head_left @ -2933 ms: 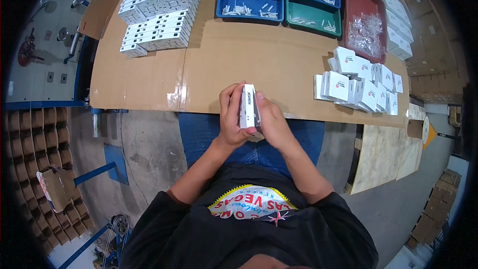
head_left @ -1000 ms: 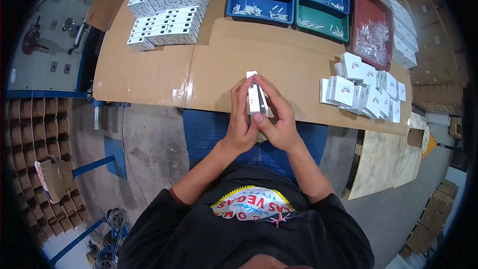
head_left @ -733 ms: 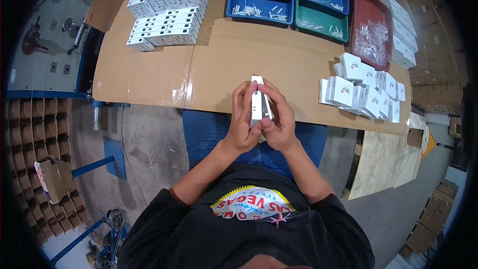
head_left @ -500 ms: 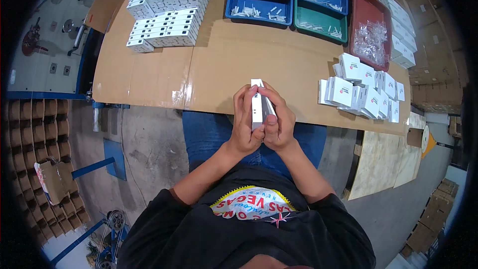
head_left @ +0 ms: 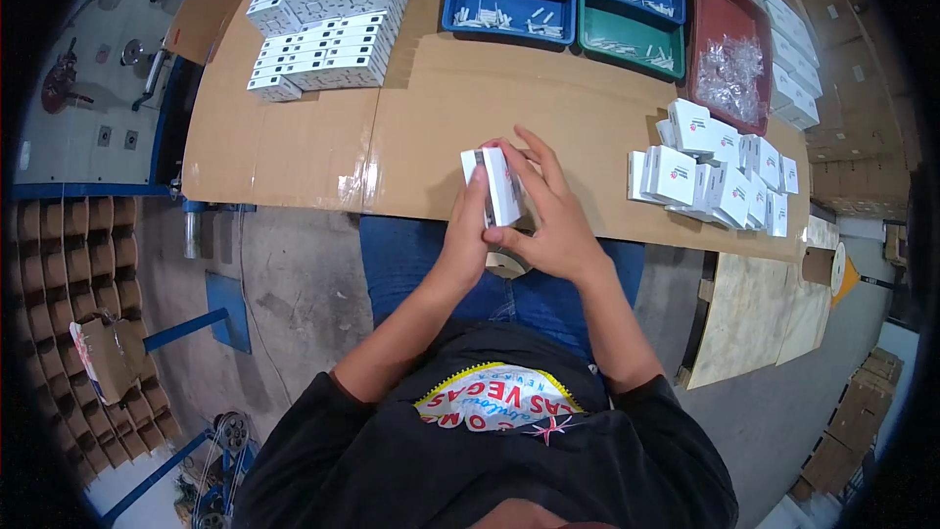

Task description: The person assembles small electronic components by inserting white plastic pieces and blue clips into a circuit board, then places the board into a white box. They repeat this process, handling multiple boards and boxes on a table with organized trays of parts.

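A small flat white box (head_left: 503,192) stands tilted on edge between my two hands, over the near edge of the table. My left hand (head_left: 462,243) is closed around its left side, with the thumb along the face. On the other side, my right hand (head_left: 560,225) has its thumb at the near end of the box and a fingertip at the far end. Its other fingers stretch out past the box. A grey strip shows along the box's left part. My palms hide some of the box.
Stacked white boxes (head_left: 328,49) stand at the far left of the cardboard-covered table (head_left: 421,127). Finished-looking small white boxes (head_left: 676,176) are piled at the right. Behind are a blue tray (head_left: 460,27), a green tray (head_left: 612,57) and a red tray (head_left: 700,78) with clear plastic pieces.
The box has turned and shifted slightly left in my hands. My right hand has opened away from its wrapped hold, and its fingers now spread along the box's right side.
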Demonstrator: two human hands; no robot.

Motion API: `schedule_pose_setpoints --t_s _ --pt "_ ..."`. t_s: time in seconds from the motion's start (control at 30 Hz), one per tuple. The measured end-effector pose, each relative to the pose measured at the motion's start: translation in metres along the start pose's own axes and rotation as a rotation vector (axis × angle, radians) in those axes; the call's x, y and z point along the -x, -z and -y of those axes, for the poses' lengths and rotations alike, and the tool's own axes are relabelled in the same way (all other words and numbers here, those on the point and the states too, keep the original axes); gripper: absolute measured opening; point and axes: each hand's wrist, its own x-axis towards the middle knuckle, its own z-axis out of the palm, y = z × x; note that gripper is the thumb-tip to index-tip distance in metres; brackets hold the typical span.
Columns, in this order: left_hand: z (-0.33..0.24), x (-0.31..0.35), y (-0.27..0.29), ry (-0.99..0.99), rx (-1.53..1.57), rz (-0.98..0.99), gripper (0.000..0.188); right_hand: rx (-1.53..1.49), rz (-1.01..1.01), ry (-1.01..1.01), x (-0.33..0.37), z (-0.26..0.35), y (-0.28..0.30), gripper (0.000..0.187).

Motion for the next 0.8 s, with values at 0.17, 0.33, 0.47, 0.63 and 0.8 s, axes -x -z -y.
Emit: schedule_pose_setpoints --t_s 0.17,0.33,0.47,0.63,0.8 --pt "-0.024 0.001 -0.001 0.271 0.254 0.079 0.063 0.018 0.084 0.213 -0.003 -0.024 0.007 0.082" --pt "-0.019 0.008 -0.008 0.288 0.367 0.111 0.059 -0.068 0.052 0.199 -0.001 -0.024 0.009 0.069" --pt "-0.010 0.012 -0.010 0.285 0.365 0.114 0.058 -0.124 0.015 0.200 0.003 -0.024 0.011 0.064" --pt "-0.011 0.017 -0.018 0.274 0.419 0.115 0.053 -0.118 -0.040 0.186 0.010 -0.021 0.008 0.060" --pt "-0.012 0.021 -0.024 0.287 0.424 0.133 0.052 -0.131 -0.066 0.167 0.017 -0.019 0.008 0.056"
